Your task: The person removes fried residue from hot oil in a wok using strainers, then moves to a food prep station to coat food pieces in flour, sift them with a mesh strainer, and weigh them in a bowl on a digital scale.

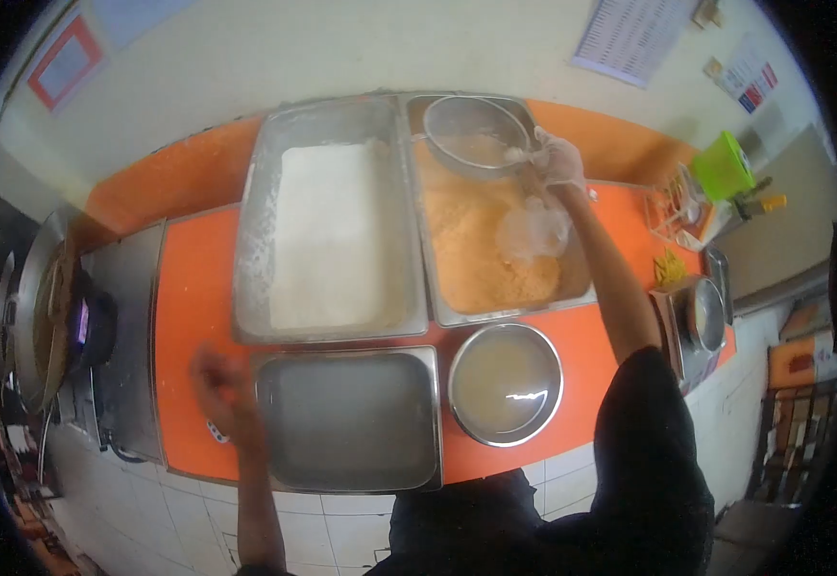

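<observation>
My right hand (558, 161), in a clear glove, is closed on the rim of a round metal sieve (473, 130). The sieve is over the far end of a steel tray of orange crumbs (476, 235). A translucent plastic cup or bowl (533, 230) is just below that hand, above the crumbs. My left hand (221, 384) is blurred by motion beside the left edge of a grey metal tray (346, 418); its fingers are unclear. Left of the crumbs, a deep tray holds white powder (332, 230). A round bowl of pale liquid (505, 384) lies nearer me.
A large pan (39, 307) stands at the far left beside a steel surface (125, 336). On the right are a green container (723, 165), a wire rack (670, 206) and a small metal bowl (705, 314). A wall rises behind the orange table (193, 288).
</observation>
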### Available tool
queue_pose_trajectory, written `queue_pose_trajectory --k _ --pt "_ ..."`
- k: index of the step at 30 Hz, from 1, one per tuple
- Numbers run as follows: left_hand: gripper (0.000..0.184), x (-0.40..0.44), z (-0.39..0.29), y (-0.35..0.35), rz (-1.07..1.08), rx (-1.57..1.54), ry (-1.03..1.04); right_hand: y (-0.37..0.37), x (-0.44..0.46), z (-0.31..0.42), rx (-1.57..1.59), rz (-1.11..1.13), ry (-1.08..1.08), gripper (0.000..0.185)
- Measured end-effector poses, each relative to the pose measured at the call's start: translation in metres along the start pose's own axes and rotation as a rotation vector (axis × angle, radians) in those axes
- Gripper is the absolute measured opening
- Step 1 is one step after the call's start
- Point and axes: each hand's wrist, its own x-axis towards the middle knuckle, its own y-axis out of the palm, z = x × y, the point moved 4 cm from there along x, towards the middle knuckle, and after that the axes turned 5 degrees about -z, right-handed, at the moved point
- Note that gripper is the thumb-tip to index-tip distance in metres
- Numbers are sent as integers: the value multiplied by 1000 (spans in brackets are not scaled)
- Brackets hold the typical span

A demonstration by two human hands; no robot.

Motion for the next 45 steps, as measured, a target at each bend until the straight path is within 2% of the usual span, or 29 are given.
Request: queue_pose_trajectory --k 2,3,4,5,6,7,8,9,12,14,15,18,19,21,24,26,27,28,29,30,31,33,34,35,36,37,40,42,45 --pt "46 -13 -45 62 248 -157 -68 -45 -30 19 195 -21 223 29" --pt "54 -30 -63 94 406 -240 -114 -42 -48 21 411 -158 28 29" --pt "59 -43 -98 119 484 -157 67 -37 -70 17 521 -187 -12 30" --pt "66 -61 -119 147 486 -246 230 -37 -92 17 629 -212 -55 32" --pt "69 -78 -137 172 488 -270 271 -44 -117 32 639 -132 66 36" --pt "72 -92 -152 191 491 -293 311 -47 -136 44 857 -39 307 40" --pt "73 -101 -158 206 501 -279 333 -50 -158 56 1063 4 575 44" --pt "74 -108 -165 220 506 -267 359 -48 -172 66 1475 54 960 49" --pt "72 -115 -181 236 490 -275 328 -29 -180 60 1817 30 1075 44" --pt "71 -111 -170 243 476 -187 282 -23 -184 65 1711 133 1068 44" --pt "64 -103 -171 240 421 -217 246 -21 -184 73 1657 195 1059 44" --pt "49 -73 -128 252 388 -80 203 -72 -172 126 1418 259 787 47" --pt "41 -58 -119 249 405 -95 85 -74 -170 144 1397 268 728 46" --pt "27 -31 -100 241 433 -132 -152 -30 -169 179 1533 251 716 40" --pt "31 5 -60 235 335 -103 -49 21 -182 229 1310 -163 478 31" --pt "28 17 -44 229 305 -160 -131 24 -189 254 1098 -9 258 27" --pt "27 25 -35 226 288 -189 -171 16 -198 262 1095 -33 188 26" --pt "28 35 -22 222 222 -96 -101 6 -206 270 1093 -57 119 26" --pt "30 44 -6 221 153 -7 -32 -30 -221 274 1191 -181 84 26" --pt "33 55 8 219 82 78 36 -56 -222 263 1217 -83 52 27" --pt "38 67 22 219 186 174 16 -81 -223 252 1239 15 22 27" --pt "48 81 57 209 396 381 -37 -50 -206 176 1161 526 302 21" --pt "50 81 72 203 434 451 -42 9 -187 112 1508 98 429 19" --pt "51 80 86 198 468 518 -45 -27 -162 65 966 -164 410 23" --pt "53 81 96 196 499 579 -42 -23 -150 21 754 -257 386 31" --pt "53 82 106 193 514 617 -48 -22 -147 -2 403 -132 397 36" --pt "53 81 143 192 571 676 -87 22 -154 -25 66 -158 250 34" --pt "52 89 171 189 594 644 -140 23 -143 -34 166 -127 288 31" --pt "47 108 143 163 510 668 -69 -18 -105 -13 406 -163 306 24"
